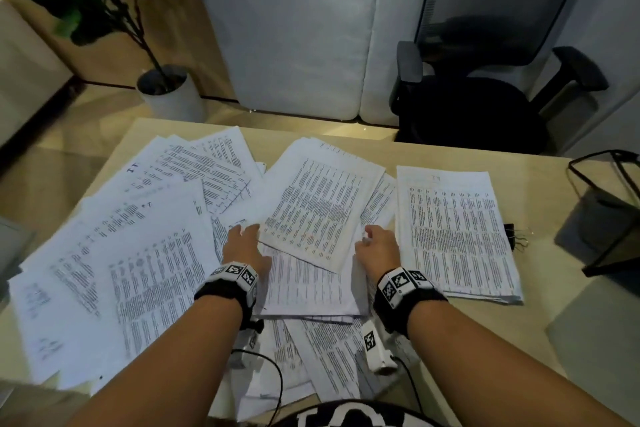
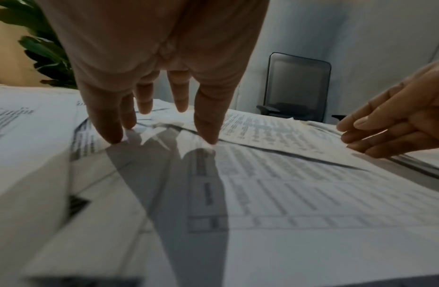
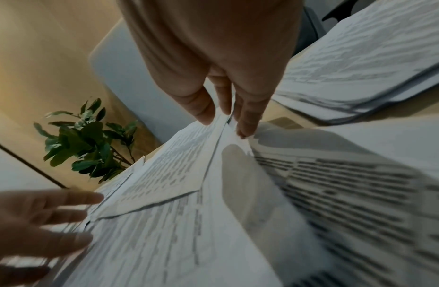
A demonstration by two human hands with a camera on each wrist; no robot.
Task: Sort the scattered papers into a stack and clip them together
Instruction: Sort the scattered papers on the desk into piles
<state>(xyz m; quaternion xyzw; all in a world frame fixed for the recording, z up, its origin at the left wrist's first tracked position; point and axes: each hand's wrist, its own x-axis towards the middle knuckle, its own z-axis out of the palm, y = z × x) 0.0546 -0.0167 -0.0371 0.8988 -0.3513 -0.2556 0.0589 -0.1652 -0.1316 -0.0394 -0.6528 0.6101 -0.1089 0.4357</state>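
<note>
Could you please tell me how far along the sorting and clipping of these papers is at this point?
Early. Done: one squared stack lies at the right of the desk. In hand: the left hand and right hand flank a tilted sheaf; the right hand pinches its edge. Left: the loose sheets fanned across the left, then clipping; the binder clip lies unused beside the stack.

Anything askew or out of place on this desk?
Yes. Loose papers lie fanned at mismatched angles over the desk, some overhanging its near edge. Only the stack on the right looks squared. A black binder clip lies unused beside it.
</note>
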